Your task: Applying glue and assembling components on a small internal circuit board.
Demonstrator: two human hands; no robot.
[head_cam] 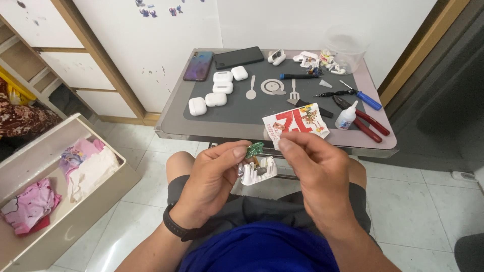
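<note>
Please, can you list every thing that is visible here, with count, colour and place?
earbud case shell: 1, white, opened, held by both hands
circuit board: 1, green, on shell
earbud cases: 5, white, table left
phones: 2, dark, table rear
pliers: 1, red handles, table right
glue bottle: 1, white, by pliers
screwdriver: 1, blue, table right
card: 1, red-white, table front
drawer: 1, beige, floor left
left hand: holding shell
right hand: pinching at board

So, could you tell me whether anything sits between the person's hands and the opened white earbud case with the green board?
Nothing visible does. The left hand grips the white case and pinches the green circuit board directly, and the right hand touches the case from the other side.
</note>
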